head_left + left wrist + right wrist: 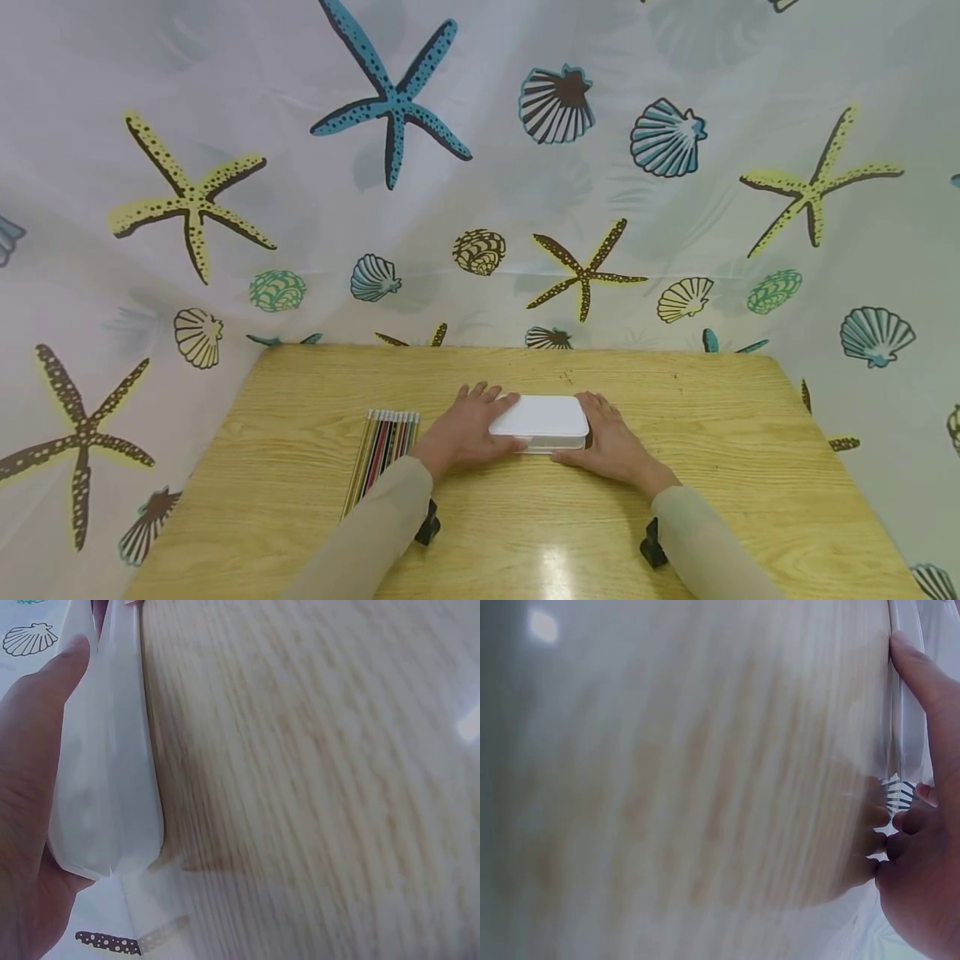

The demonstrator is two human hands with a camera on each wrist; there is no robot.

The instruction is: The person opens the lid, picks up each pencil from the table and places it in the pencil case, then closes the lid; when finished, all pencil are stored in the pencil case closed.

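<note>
A white pencil box lies on the table between the two hands, its long front side toward me. My left hand grips its left end, thumb along the front of the lid and fingers on the top and behind. At the right end, my right hand holds the box with its thumb low on the front of the base and the other fingers round the far corner. A narrow gap shows between lid and base toward the right end, while the left end sits together. The inside is hidden.
Left of the box, several pencils lie side by side, white eraser ends away from me, partly covered by the left sleeve. The wooden table ends at a curtain printed with starfish and shells. Each wrist carries a small black device.
</note>
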